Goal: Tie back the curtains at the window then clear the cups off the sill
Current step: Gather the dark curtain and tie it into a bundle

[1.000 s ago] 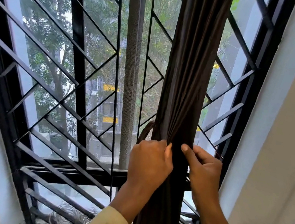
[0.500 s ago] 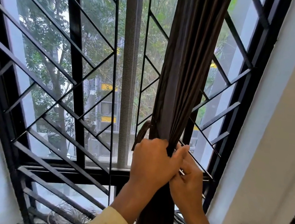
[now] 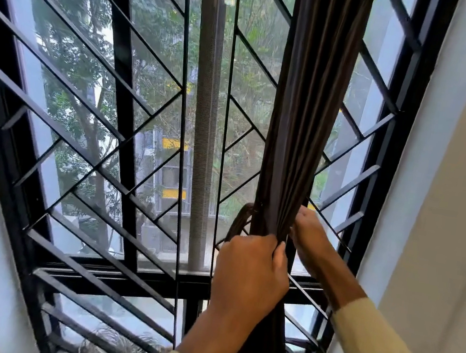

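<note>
We have the dark curtain [image 3: 299,143] gathered into one column right of the window's centre, our left hand [image 3: 248,271] clenched around the bundle and our right hand [image 3: 311,238] reaching behind it, fingers curled, their hold hidden. The cloth looks soft, light and slippery, so we judge the pinched waist the best hold while the tie band [image 3: 238,222] looping out on the left goes round.

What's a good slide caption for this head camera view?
Left hand grips the gathered dark curtain while right hand reaches behind it at the barred window.
</note>
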